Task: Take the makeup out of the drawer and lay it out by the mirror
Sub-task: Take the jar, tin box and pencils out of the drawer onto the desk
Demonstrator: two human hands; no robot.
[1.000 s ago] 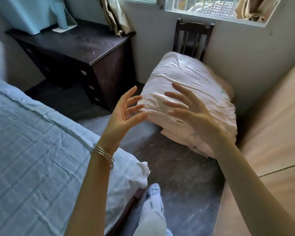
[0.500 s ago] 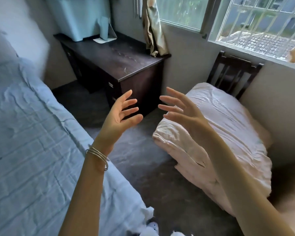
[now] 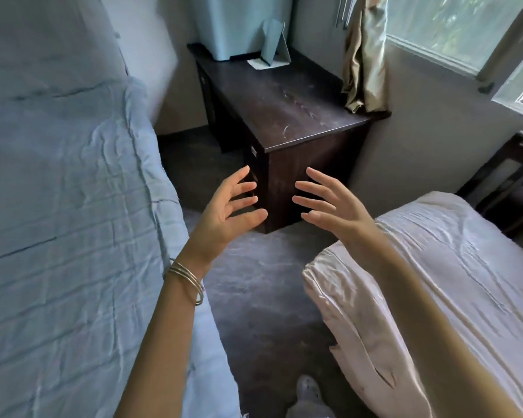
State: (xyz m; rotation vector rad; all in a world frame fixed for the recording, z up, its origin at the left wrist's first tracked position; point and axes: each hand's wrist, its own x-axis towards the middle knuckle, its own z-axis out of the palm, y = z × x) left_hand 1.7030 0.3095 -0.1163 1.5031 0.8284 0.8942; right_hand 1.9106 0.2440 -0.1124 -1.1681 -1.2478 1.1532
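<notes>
A: Where's the makeup?
B: Can't see any. The drawers [image 3: 253, 164] sit on the dark wooden desk's [image 3: 287, 107] left face, mostly in shadow; only one small pale handle shows. The mirror [image 3: 272, 43], a small pale stand-up panel, is at the desk's far end.
A: And the hands?
B: Left hand [image 3: 224, 215] and right hand [image 3: 338, 206] are raised, fingers spread, gripping nothing, palms facing. Thin metal bangles [image 3: 187, 277] circle the left wrist.
A: Room to move?
B: A strip of mottled grey floor [image 3: 254, 282] runs between the wrinkled blue bed [image 3: 64, 206] on the left and a glossy cream bundle [image 3: 453, 267] on the right. A chair [image 3: 507, 176] is cut off far right.
</notes>
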